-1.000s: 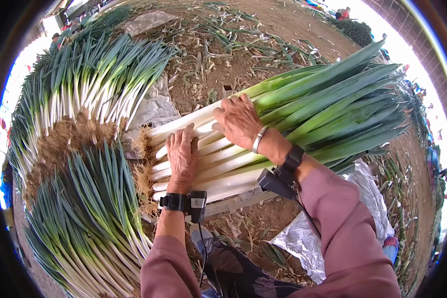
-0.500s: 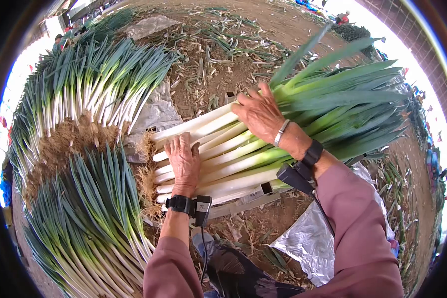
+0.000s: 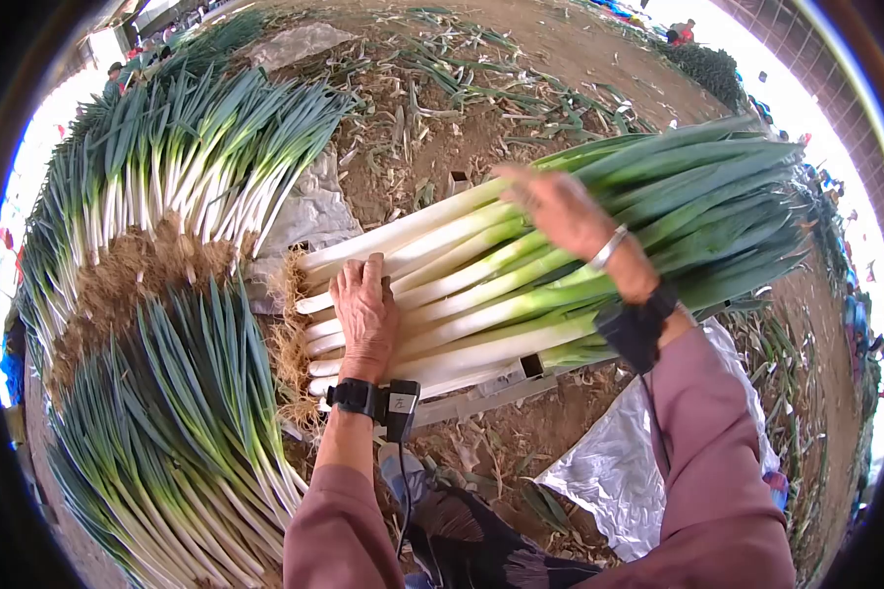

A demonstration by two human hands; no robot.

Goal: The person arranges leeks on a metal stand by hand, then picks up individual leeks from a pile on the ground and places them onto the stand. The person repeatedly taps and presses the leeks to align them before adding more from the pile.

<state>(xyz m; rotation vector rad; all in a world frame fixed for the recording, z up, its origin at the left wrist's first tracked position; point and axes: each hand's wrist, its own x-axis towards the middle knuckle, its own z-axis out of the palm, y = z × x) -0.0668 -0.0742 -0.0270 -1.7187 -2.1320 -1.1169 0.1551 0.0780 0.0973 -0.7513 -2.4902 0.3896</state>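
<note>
A thick bundle of long green onions (image 3: 462, 270) lies across a low metal frame (image 3: 496, 391), its white stalks and roots to the left and its green leaves to the right. My left hand (image 3: 366, 319) is closed over the white stalks close to the root end. Over the place where white turns green is my right hand (image 3: 565, 211), blurred by motion, its fingers stretched out and holding nothing. The leaves lie together under and beyond it.
Two piles of green onions stand at left, an upper pile (image 3: 182, 162) and a lower pile (image 3: 182, 432). A silver sheet (image 3: 609, 481) lies at lower right. Leaf scraps (image 3: 462, 69) litter the soil. A person (image 3: 680, 33) is far off at upper right.
My right hand has let go of the upper onions and moved right and down. The leaves that stuck up have dropped flat onto the bundle. My left hand stays in place.
</note>
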